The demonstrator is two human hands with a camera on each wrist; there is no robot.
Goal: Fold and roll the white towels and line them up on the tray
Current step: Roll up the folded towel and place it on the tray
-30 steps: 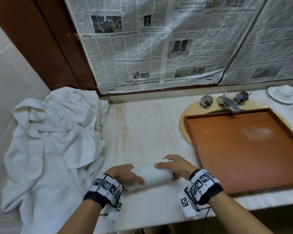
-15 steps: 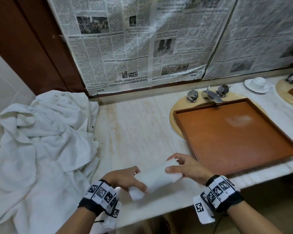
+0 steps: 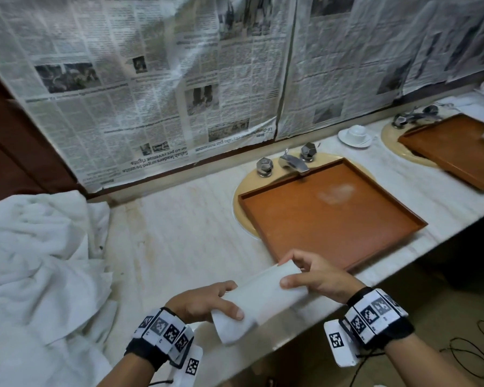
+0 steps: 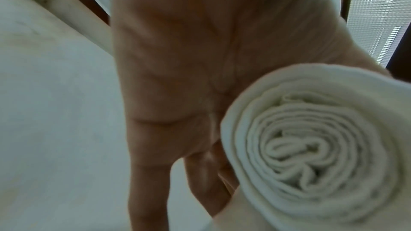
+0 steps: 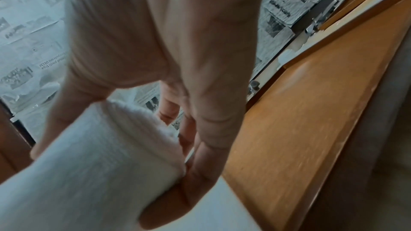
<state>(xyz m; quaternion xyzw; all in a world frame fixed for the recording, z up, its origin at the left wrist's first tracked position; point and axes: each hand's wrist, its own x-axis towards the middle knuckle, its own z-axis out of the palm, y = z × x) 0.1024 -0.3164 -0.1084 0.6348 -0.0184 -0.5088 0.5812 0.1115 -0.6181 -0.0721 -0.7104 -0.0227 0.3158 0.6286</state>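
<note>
Since a second ago we have lifted the rolled towel (image 3: 259, 301) off the counter (image 3: 179, 233) and swung it toward the tray (image 3: 330, 219); it now hangs tilted in the air, its far end just at the tray's near left corner, its near end out over the counter edge. Our left hand (image 3: 204, 303) wraps the near end, thumb across the top; the spiral of layers shows beside the palm in the left wrist view. Our right hand (image 3: 316, 277) pinches the far end between thumb and curled fingers. Left of the tray, well apart, lies the heap of white towels (image 3: 39, 269). Behind the tray stands the faucet (image 3: 292, 163).
</note>
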